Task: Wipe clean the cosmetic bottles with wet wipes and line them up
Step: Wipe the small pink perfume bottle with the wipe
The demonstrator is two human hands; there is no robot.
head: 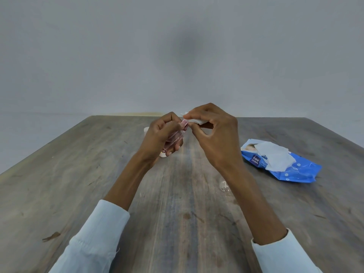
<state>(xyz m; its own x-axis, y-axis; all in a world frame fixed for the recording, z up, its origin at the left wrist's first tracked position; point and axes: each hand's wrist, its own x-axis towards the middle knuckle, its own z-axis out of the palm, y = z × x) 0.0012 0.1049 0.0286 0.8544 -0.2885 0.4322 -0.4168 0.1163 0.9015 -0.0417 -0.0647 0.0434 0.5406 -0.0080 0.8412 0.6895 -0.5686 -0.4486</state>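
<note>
My left hand [161, 134] grips a small clear pink cosmetic bottle [175, 139] above the middle of the wooden table [78, 184], tilted with its neck up and to the right. My right hand [214, 133] pinches a folded white wet wipe [195, 121] against the bottle's pink neck. Behind my left hand, a white bottle cap or jar [146, 130] stands on the table, mostly hidden. A pale round object [162, 154] shows just below the held bottle, partly hidden.
A blue wet-wipe pack [291, 170] lies at the right of the table with a white wipe [273, 154] pulled out on top. A small clear cap-like piece [224, 187] sits beside my right forearm. A grey wall stands behind the table.
</note>
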